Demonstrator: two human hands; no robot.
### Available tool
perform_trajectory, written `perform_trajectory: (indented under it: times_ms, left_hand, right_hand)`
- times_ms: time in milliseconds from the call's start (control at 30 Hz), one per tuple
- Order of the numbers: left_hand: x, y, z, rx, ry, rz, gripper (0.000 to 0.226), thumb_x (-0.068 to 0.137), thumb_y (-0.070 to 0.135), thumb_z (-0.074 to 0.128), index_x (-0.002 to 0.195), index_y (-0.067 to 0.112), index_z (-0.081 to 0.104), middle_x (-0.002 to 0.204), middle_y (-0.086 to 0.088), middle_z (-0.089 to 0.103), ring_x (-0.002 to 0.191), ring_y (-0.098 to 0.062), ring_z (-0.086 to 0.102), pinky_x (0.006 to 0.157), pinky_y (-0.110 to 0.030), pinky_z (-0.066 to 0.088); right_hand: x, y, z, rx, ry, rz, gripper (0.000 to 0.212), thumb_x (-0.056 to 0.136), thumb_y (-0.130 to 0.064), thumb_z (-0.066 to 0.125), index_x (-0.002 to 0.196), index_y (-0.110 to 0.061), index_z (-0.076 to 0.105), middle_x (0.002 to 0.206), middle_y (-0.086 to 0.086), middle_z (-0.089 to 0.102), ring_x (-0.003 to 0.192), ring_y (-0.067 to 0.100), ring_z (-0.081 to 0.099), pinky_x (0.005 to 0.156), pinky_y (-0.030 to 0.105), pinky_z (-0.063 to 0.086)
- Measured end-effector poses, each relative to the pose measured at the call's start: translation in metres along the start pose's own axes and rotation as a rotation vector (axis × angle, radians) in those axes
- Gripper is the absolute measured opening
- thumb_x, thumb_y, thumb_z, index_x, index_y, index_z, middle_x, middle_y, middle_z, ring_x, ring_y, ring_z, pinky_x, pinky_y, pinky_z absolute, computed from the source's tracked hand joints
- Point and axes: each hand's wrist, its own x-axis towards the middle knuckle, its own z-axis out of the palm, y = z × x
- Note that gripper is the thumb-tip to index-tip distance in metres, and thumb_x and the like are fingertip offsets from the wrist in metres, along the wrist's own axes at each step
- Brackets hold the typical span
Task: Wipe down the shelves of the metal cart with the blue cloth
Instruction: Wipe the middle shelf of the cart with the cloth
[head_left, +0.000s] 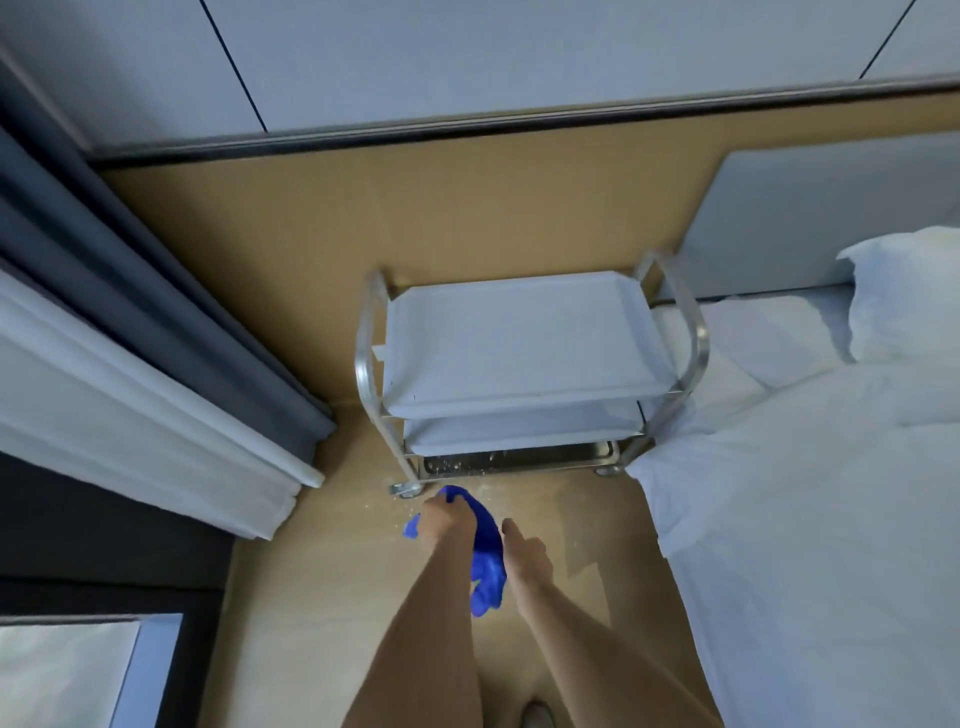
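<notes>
A metal cart (363, 364) with three shelves stands on the wooden floor against the wall, between a curtain and a bed. Its top shelf (519, 338) and middle shelf (519, 434) look pale and bare; the bottom shelf (519, 460) is darker and speckled with crumbs. In front of the cart, my left hand (447, 522) grips a blue cloth (488, 556), which hangs down between my forearms. My right hand (524, 548) is just right of the cloth with its fingers relaxed and pointing down, holding nothing that I can see.
A bed with white linen (805, 493) and a pillow (904, 296) flanks the cart's right side. Grey and white curtains (156, 364) hang at the left. Crumbs (384, 506) lie on the floor by the cart's front left wheel (405, 488). A shoe tip (537, 714) shows at the bottom.
</notes>
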Motion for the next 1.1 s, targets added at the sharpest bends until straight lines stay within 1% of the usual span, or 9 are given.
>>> perform_trajectory:
  times_ms: [133,267,433,500,567,700,833,933,1100]
  left_hand:
    - [-0.014,0.032,-0.01,-0.152,-0.067,0.043,0.011,0.097,0.017,0.047,0.104,0.016,0.055,0.081,-0.003,0.053,0.085,-0.026,0.055,0.074,-0.03,0.045]
    - [0.009,0.067,-0.018,-0.34,-0.114,0.039,0.028,0.096,0.01,0.047,0.069,0.019,0.045,0.075,-0.004,0.051,0.077,-0.023,0.05,0.073,-0.033,0.045]
    - [0.058,0.152,-0.015,-0.479,-0.169,0.134,0.032,0.092,0.008,0.052,0.065,0.023,0.045,0.072,-0.001,0.048,0.079,-0.023,0.046,0.07,-0.033,0.043]
    - [0.08,0.192,-0.015,-0.5,-0.211,0.192,0.025,0.089,0.005,0.052,0.069,0.02,0.053,0.074,-0.003,0.051,0.078,-0.024,0.048,0.068,-0.033,0.045]
    - [0.099,0.224,-0.014,-0.517,-0.245,0.226,0.017,0.088,0.003,0.051,0.08,0.013,0.062,0.077,-0.005,0.059,0.075,-0.024,0.053,0.067,-0.034,0.05]
    - [0.129,0.247,-0.012,-0.253,-0.224,0.206,0.018,0.085,0.001,0.039,0.088,0.007,0.056,0.082,-0.01,0.055,0.065,-0.021,0.045,0.058,-0.029,0.042]
    - [0.157,0.214,-0.023,0.18,-0.162,0.221,0.04,0.095,0.009,0.043,0.134,0.01,0.048,0.126,-0.009,0.056,0.097,-0.024,0.059,0.077,-0.029,0.052]
    - [0.171,0.196,-0.042,0.275,-0.027,0.222,0.043,0.095,0.009,0.048,0.137,0.016,0.047,0.13,-0.007,0.056,0.11,-0.026,0.06,0.089,-0.033,0.055]
    - [0.188,0.225,-0.107,0.4,0.173,0.317,0.037,0.09,0.009,0.046,0.125,0.019,0.056,0.117,-0.004,0.064,0.102,-0.025,0.063,0.077,-0.028,0.051]
  right_hand:
    - [-0.004,-0.019,-0.011,0.566,-0.346,0.304,0.063,0.09,-0.06,0.057,0.115,-0.003,0.052,0.113,0.024,0.066,0.103,0.04,0.067,0.09,0.049,0.05]
    - [0.022,-0.091,-0.016,0.612,-0.142,0.135,0.034,0.088,-0.002,0.065,0.121,-0.001,0.057,0.114,0.02,0.068,0.091,0.028,0.067,0.075,0.038,0.055]
    - [0.061,-0.196,-0.017,0.64,0.045,-0.166,0.045,0.082,0.014,0.058,0.119,-0.011,0.056,0.107,0.012,0.061,0.095,0.029,0.061,0.08,0.041,0.055]
    - [0.075,-0.238,-0.017,0.677,0.092,-0.31,0.042,0.079,0.017,0.055,0.103,-0.017,0.059,0.099,0.01,0.06,0.088,0.029,0.059,0.082,0.043,0.054]
    - [0.093,-0.268,-0.016,0.625,0.132,-0.432,0.041,0.074,0.017,0.055,0.09,-0.02,0.058,0.092,0.006,0.061,0.084,0.028,0.057,0.078,0.043,0.053]
    - [0.142,-0.295,-0.012,0.354,0.215,-0.375,0.053,0.078,0.004,0.058,0.126,-0.017,0.052,0.114,0.007,0.063,0.094,0.025,0.061,0.078,0.038,0.055]
    - [0.169,-0.283,-0.005,-0.062,0.287,-0.131,0.01,0.089,-0.009,0.049,0.099,-0.008,0.05,0.09,0.006,0.058,0.081,0.023,0.054,0.075,0.034,0.047]
    - [0.168,-0.274,0.011,-0.289,0.234,-0.066,0.01,0.089,-0.015,0.05,0.079,-0.012,0.049,0.074,0.001,0.049,0.071,0.019,0.05,0.068,0.03,0.042]
    - [0.151,-0.302,0.067,-0.465,0.101,-0.213,0.023,0.082,-0.011,0.052,0.067,-0.014,0.035,0.064,-0.002,0.038,0.057,0.014,0.036,0.052,0.025,0.028]
